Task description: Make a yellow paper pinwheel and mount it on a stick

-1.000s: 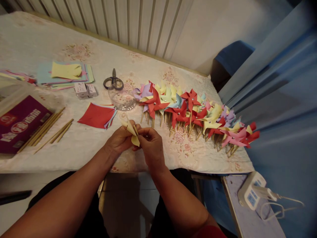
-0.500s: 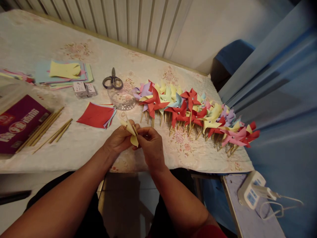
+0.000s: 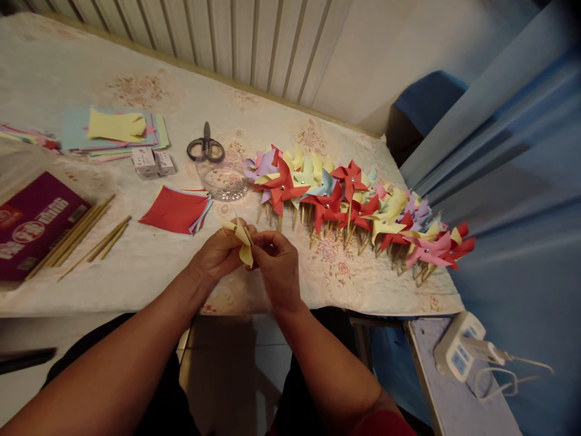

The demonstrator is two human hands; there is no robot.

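My left hand [image 3: 218, 254] and my right hand [image 3: 278, 263] meet above the table's near edge, both pinched on a folded yellow paper pinwheel [image 3: 242, 239]. Its flaps stick up between my fingertips. A thin stick shows at the paper's middle. Just beyond my hands lies a stack of red paper squares [image 3: 176, 209] and a small clear glass bowl [image 3: 223, 181]. A long row of finished pinwheels [image 3: 354, 203] in red, yellow, pink and purple stretches to the right.
Scissors [image 3: 205, 147] lie behind the bowl. Coloured paper sheets [image 3: 115, 130], two small white boxes [image 3: 153, 162], wooden sticks [image 3: 79, 233] and a purple packet [image 3: 31, 227] sit at the left. A white power strip [image 3: 460, 348] rests on a ledge at lower right; blue fabric hangs at right.
My hands have stayed together on the yellow pinwheel with only slight finger movement. The view has shifted a little.
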